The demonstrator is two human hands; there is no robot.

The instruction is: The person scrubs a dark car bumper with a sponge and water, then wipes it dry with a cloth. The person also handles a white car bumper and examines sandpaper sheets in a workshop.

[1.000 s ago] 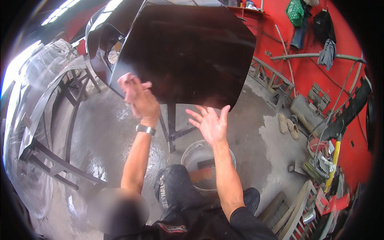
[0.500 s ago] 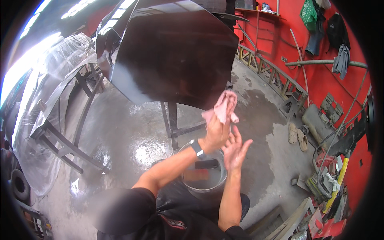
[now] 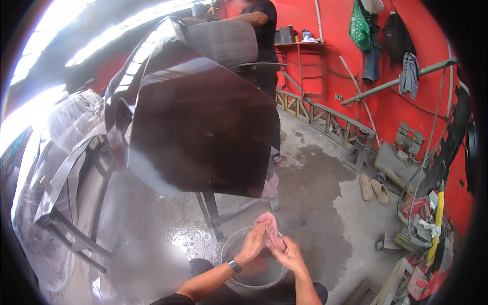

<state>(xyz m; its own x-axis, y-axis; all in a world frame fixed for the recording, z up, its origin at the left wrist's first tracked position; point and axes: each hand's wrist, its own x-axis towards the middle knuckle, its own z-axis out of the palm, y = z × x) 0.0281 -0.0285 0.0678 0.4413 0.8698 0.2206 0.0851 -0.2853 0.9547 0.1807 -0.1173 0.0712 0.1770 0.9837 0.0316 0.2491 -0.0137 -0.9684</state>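
Observation:
Both hands are on a damp-looking pink cloth [image 3: 270, 231], bunched and twisted between them above a round bucket [image 3: 224, 250]. My left hand [image 3: 251, 245], with a watch on its wrist, closes on the cloth's left side. My right hand [image 3: 292, 255] wraps round its lower right end. Inside the bucket, partly hidden by my hands, is a reddish-orange block [image 3: 254, 265] in cloudy liquid. Just beyond stands a large glossy dark body panel [image 3: 203, 132], held up on a dark stand [image 3: 208, 206].
A co-worker [image 3: 264, 35] in black stands behind the panel. Another pink cloth [image 3: 271, 187] hangs by its lower right corner. Plastic sheeting [image 3: 46, 168] covers something at left. Wet patches mark the concrete floor [image 3: 315, 203]. Clogs [image 3: 373, 189] and clutter lie along the red wall.
My hands have come down and nearer to me, over the bucket. My right hand, open before, now grips the cloth too. The view has tilted up, bringing the co-worker into sight.

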